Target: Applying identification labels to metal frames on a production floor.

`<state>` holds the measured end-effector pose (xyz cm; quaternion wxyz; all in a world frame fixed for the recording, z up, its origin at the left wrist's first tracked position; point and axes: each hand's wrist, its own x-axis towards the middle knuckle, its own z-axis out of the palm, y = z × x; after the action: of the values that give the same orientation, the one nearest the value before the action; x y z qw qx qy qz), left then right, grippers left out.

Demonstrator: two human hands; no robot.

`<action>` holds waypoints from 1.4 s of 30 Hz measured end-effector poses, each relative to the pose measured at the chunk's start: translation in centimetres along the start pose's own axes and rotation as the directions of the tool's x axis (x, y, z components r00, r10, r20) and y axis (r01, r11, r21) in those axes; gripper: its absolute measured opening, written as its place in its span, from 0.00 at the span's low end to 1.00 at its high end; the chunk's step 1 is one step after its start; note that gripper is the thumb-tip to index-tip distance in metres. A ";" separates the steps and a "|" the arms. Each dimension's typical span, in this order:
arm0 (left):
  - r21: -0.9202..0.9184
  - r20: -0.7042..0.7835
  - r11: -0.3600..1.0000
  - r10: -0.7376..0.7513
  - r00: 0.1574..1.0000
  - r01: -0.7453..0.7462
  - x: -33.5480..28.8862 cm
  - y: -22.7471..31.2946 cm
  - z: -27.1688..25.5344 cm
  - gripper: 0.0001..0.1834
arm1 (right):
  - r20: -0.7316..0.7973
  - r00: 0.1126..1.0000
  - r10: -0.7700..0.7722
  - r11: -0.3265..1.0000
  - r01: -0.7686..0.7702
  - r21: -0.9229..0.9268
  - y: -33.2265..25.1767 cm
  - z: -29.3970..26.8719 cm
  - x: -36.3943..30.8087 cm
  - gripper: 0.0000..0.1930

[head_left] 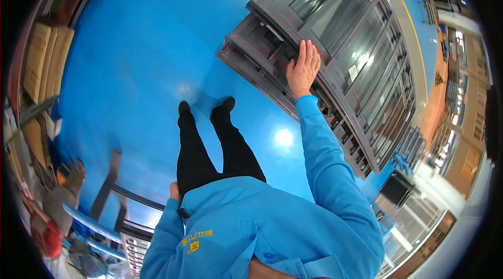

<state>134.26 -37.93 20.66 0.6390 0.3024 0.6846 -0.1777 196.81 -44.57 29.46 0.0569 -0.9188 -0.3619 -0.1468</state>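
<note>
My right hand point(304, 70) lies flat, fingers stretched out, on the near edge of a stack of dark grey framed glass panels point(338, 32). The fingertips touch the top frame and grip nothing. Below it, the lower frames point(251, 58) of the stack stick out unevenly toward my side. My left hand point(174, 191) hangs beside my hip at the black trousers. Only a small part of it shows past the blue sleeve, and its fingers are hidden.
Along the left stand brown boards or cartons point(47, 61). Dark metal bars and a rack point(136, 197) are at the lower left, near a person in red point(51, 239). The floor point(131, 69) is shiny blue. A black box-shaped thing point(396, 189) stands at the right.
</note>
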 end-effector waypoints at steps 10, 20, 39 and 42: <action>0.145 -0.007 0.989 0.011 1.000 -0.010 0.1 -6.7 8.5 0.35 | -0.014 0.996 -0.091 0.988 0.088 -0.129 0.5 0.7 -0.3 0.39; 0.804 -0.032 0.592 -0.053 0.998 0.057 0.6 -7.0 11.5 0.56 | -0.084 0.987 -0.137 0.961 0.112 -0.253 0.0 2.3 -0.7 0.40; 0.638 -0.193 0.763 0.029 0.981 0.103 6.2 -15.5 16.8 0.55 | -0.172 0.956 -0.237 0.930 0.172 -0.325 1.1 3.7 -1.1 0.38; 0.605 -0.218 0.790 0.037 0.975 0.105 6.5 -16.5 18.0 0.54 | -0.178 0.951 -0.253 0.929 0.187 -0.320 1.4 4.0 -1.1 0.37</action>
<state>137.48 -60.51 9.71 0.4242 0.4980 0.6612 -0.3671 197.94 -45.45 25.33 -0.0608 -0.8486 -0.4286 -0.3043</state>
